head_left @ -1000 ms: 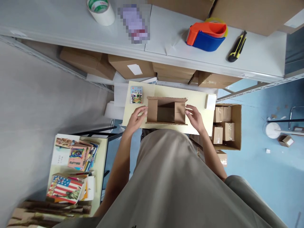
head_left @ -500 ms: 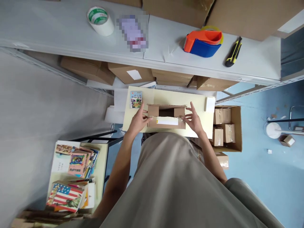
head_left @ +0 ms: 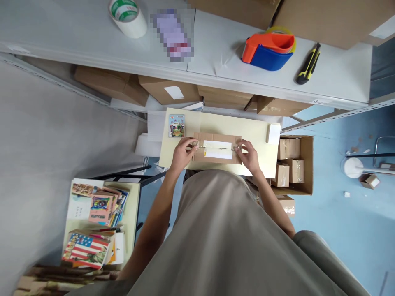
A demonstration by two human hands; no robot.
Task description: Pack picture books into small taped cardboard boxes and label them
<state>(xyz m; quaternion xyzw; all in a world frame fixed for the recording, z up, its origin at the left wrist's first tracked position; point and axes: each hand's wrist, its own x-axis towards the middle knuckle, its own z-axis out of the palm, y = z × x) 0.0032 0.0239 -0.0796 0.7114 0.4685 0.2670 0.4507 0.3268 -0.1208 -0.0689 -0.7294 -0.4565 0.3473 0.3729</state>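
A small brown cardboard box point(head_left: 217, 160) lies on the pale yellow table point(head_left: 262, 164) in front of me. Its two long top flaps meet along the middle, and a torn white label point(head_left: 218, 144) spans the seam. At the box's left end my left hand point(head_left: 184, 153) is closed, thumb and fingers pinching at the seam. My right hand point(head_left: 248, 156) grips the opposite end the same way. Shiny bits that look like clear tape show at both fingertips. The box's inside is hidden.
A picture booklet point(head_left: 177, 126) lies left of the box, a white stack point(head_left: 273, 134) right. The shelf ahead holds a tape roll point(head_left: 131, 20), an orange-blue tape dispenser point(head_left: 268, 51) and a utility knife point(head_left: 308, 63). A large carton point(head_left: 310, 164) with small boxes stands right, books point(head_left: 86, 250) lower left.
The box's top flaps have come together over the opening, which was showing before. Both hands have moved inward, their fingers changing from spread to pinched at the ends.
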